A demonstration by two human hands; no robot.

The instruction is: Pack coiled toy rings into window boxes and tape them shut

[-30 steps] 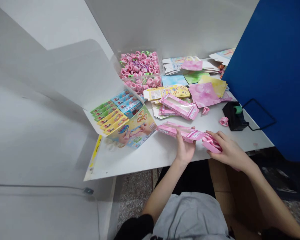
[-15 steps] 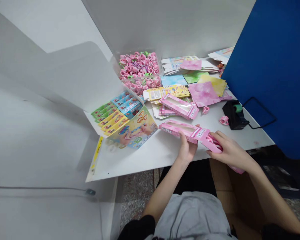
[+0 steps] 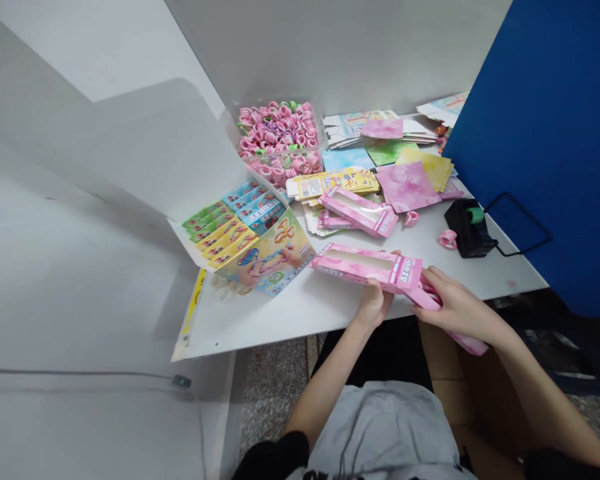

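Observation:
My left hand (image 3: 373,305) is closed around a pink windowed box (image 3: 360,265) from below, its thumb on the near side. The box lies tilted above the front of the table, its flap end toward the right. At that end my right hand (image 3: 455,303) grips pink coiled rings (image 3: 429,289) together with a pink card (image 3: 469,343), whose lower end sticks out below the palm. The rings and card meet the box's open end; how far they reach inside is hidden. Fingers cover most of the rings.
A display carton (image 3: 270,260) of small colored boxes stands at left. Behind it is a clear bin (image 3: 280,153) of pink and green rings. Flattened boxes and a pink card sheet (image 3: 409,187) lie mid-table. A black tape dispenser (image 3: 473,233) sits right, beside a loose pink ring (image 3: 447,239).
The box has turned slightly and its far left end has shifted a little left and down. My left thumb has slid lower on its side. My right hand has barely moved.

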